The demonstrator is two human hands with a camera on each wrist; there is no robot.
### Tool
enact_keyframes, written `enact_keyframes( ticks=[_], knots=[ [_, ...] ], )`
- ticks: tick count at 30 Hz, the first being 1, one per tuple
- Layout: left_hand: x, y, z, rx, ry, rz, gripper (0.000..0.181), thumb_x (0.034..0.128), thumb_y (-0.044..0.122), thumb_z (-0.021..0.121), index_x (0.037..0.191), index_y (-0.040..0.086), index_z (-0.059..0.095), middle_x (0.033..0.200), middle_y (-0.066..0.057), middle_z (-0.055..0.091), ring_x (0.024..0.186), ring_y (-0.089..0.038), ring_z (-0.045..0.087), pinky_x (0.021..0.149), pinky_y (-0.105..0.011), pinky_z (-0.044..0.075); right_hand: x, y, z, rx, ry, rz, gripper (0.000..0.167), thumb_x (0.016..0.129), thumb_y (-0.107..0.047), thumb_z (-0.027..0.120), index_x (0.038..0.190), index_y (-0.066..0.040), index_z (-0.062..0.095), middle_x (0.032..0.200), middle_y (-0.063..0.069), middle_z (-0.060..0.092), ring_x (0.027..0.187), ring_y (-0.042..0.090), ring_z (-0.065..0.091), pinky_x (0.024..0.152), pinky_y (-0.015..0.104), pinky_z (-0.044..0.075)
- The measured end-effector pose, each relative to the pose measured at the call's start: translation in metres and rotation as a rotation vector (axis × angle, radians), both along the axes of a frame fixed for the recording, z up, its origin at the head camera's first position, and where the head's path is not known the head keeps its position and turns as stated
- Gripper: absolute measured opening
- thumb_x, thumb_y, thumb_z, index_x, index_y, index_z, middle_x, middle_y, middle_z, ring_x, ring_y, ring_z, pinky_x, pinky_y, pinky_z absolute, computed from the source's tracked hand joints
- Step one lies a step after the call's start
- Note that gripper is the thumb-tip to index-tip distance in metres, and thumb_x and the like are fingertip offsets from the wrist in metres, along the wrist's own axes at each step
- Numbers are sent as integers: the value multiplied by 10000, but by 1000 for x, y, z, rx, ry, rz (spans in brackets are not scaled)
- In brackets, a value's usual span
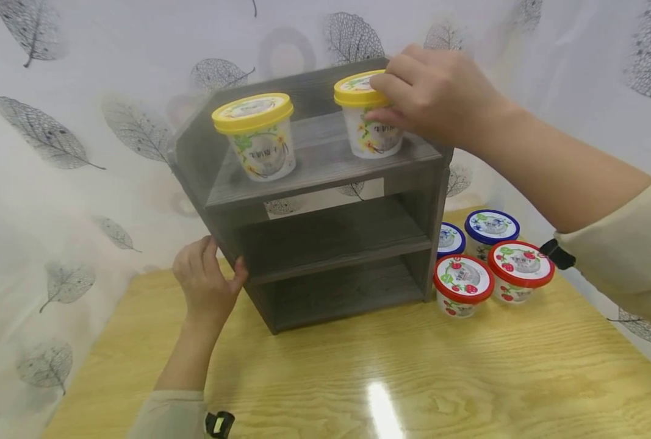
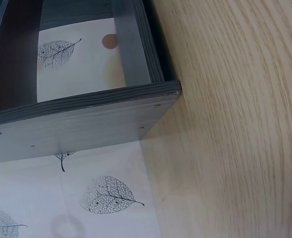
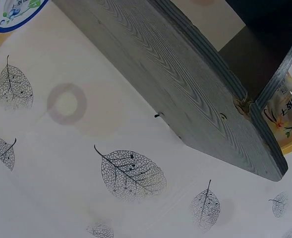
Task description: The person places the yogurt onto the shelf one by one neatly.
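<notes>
A dark grey wooden shelf unit [image 1: 325, 261] stands tilted-looking in the head view. On its top board are two white tubs with yellow lids, a left tub [image 1: 262, 149] and a right tub [image 1: 370, 131]. My right hand [image 1: 437, 91] grips the right tub by its lid and side, thumb in front. In the right wrist view, part of a yellow-lidded tub [image 3: 285, 111] shows past the shelf's side panel [image 3: 185, 94], with a sliver of hand at the edge. My left hand [image 1: 204, 277] touches the shelf's left side, fingers fairly straight, thumb by the front edge.
Right of the shelf stand two red-lidded tubs [image 1: 464, 278] and two blue-lidded tubs [image 1: 492, 225], close together on the wooden table [image 1: 325, 378]. A leaf-patterned white sheet [image 1: 111, 201] hangs behind. The two lower shelf levels hold nothing visible.
</notes>
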State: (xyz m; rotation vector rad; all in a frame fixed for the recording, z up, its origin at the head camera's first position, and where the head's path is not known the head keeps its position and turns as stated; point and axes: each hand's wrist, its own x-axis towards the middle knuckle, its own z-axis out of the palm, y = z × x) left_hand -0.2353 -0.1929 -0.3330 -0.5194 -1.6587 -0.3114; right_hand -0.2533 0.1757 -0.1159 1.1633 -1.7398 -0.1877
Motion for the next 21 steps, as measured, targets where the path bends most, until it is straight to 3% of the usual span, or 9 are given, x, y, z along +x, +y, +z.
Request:
enact_keyframes(
  ticks=[6, 13, 21],
  knots=[
    [0, 0, 1, 5, -11, -8, 432, 788, 250, 536, 1051, -92, 534, 954, -231, 510, 885, -420, 431, 779, -534, 276, 3, 4, -5, -26, 21, 50, 391, 899, -292, 608, 1011, 83, 590, 828, 216, 623, 712, 346, 586, 621, 418, 517],
    [0, 0, 3, 4, -17, -7, 427, 780, 250, 541, 1042, -87, 536, 950, -227, 507, 882, -422, 431, 780, -533, 277, 3, 5, -17, -154, 64, 224, 377, 927, -329, 541, 965, 41, 608, 784, 179, 616, 668, 348, 573, 561, 467, 488],
    [1, 0, 2, 3, -29, -9, 426, 777, 246, 541, 1043, -86, 534, 951, -225, 504, 885, -415, 427, 782, -527, 273, 15, 5, -27, -154, 88, 287, 393, 933, -324, 528, 940, 54, 633, 795, 180, 643, 667, 345, 607, 551, 465, 498]
  ],
)
